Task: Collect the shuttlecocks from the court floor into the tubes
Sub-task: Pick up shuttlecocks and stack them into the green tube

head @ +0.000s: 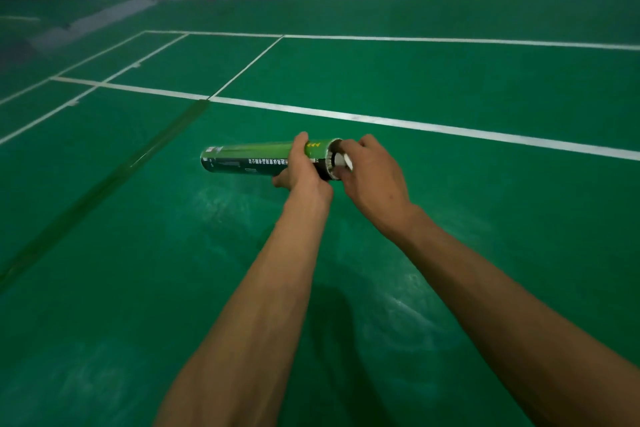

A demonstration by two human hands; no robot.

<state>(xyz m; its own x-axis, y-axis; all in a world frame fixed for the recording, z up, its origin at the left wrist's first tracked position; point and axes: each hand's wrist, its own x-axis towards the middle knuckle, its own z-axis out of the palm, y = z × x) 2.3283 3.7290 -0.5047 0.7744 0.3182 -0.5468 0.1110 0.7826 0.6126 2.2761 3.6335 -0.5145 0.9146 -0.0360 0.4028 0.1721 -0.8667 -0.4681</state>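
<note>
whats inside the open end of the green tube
A white shuttlecock sits in the mouth of the tube, held by the right hand. Whatever lies deeper is hidden by the tube wall.

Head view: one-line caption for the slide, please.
Left hand holds a green cardboard shuttlecock tube while right hand pinches a white shuttlecock at its open end.

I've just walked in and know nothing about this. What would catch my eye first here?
In the middle of the view, the left hand grips a long green cylindrical tube held level above the floor. At its open end, the right hand holds a white shuttlecock. All around lies the green court floor, crossed by white lines.
</note>
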